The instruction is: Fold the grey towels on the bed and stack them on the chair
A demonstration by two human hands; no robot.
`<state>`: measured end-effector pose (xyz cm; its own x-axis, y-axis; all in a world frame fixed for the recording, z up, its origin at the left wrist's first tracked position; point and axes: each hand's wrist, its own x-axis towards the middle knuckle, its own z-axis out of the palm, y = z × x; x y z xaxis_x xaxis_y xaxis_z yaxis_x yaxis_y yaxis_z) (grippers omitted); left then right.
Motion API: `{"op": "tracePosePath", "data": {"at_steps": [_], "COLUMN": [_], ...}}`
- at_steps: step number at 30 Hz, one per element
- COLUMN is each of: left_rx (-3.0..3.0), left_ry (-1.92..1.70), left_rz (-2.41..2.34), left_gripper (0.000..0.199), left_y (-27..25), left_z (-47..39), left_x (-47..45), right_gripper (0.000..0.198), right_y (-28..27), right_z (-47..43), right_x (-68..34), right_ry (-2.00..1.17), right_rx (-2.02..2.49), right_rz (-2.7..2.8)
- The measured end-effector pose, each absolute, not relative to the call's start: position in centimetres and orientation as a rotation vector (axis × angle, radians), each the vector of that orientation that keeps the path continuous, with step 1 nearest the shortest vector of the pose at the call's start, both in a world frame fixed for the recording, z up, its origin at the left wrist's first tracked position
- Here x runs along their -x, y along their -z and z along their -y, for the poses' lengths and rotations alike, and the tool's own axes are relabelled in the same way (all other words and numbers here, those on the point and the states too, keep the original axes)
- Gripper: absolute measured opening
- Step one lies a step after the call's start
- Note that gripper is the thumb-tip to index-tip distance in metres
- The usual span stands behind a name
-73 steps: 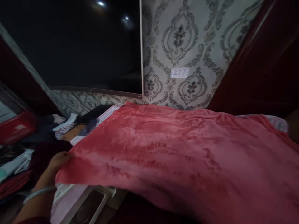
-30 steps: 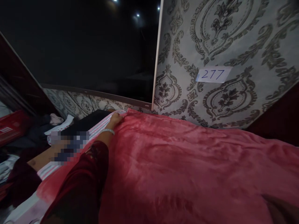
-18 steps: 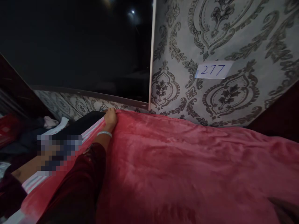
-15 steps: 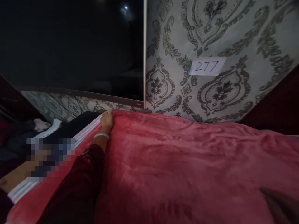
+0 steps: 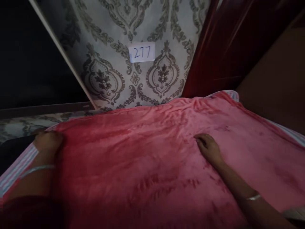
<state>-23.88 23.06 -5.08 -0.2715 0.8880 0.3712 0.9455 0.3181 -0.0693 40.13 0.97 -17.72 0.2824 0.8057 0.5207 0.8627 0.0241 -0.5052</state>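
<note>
A pink-red plush blanket (image 5: 147, 152) with a white and grey striped border is spread out in front of me. At its far left corner my left hand (image 5: 49, 141), a bangle on the wrist, is closed on the blanket's edge. My right hand (image 5: 209, 148) is over the middle right of the blanket, fingers bent and thumb a little apart, with no fold of cloth visible between them. Whether its fingertips touch the cloth I cannot tell. Small wrinkles run across the surface near the right hand and along the far edge.
A large dark screen (image 5: 35, 70) stands behind the left side. Patterned wallpaper (image 5: 135, 78) carries a paper label (image 5: 142, 52) reading 277. A dark red glossy panel (image 5: 221, 47) rises at the back right, beside a brown surface (image 5: 276, 73).
The view has swung right, bringing the blanket's far right corner into sight. My right hand has come from the lower right edge onto the blanket. My left hand stays at the left corner.
</note>
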Motion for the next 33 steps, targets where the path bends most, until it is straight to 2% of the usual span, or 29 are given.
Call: {"op": "tracePosePath", "data": {"at_steps": [3,7,14,19,28,33], "left_rx": [2.005,2.627,2.791,2.712,2.671,2.685], "left_ry": [0.231,0.276,0.196,0.238,0.229,0.300], "left_rz": [2.080,1.624,1.366,1.323,1.355,1.392], "left_gripper": [0.060,0.061,0.064,0.066,0.073,0.074], "left_y": [6.0,7.3,10.2,13.1,14.4,15.0], "left_z": [-21.6,-19.3,-16.1,-16.4,-18.1,-18.4], "left_x": [18.8,9.1,-3.1,-4.7,-3.8,-3.5], "right_gripper": [0.027,0.026,0.024,0.029,0.050,0.049], "right_y": [17.8,17.6,16.6,16.2,12.1,12.0], "right_z": [-1.2,-1.5,-1.6,-2.8,1.0,2.5], "right_x": [-40.0,-40.0,-39.3,-41.6,-61.5,-66.2], "right_ry": [0.086,0.054,-0.065,-0.074,0.108,0.126], "right_rx": [1.742,1.726,1.668,1.690,2.145,2.371], "right_rz": [1.517,1.514,1.466,1.432,0.781,0.630]}}
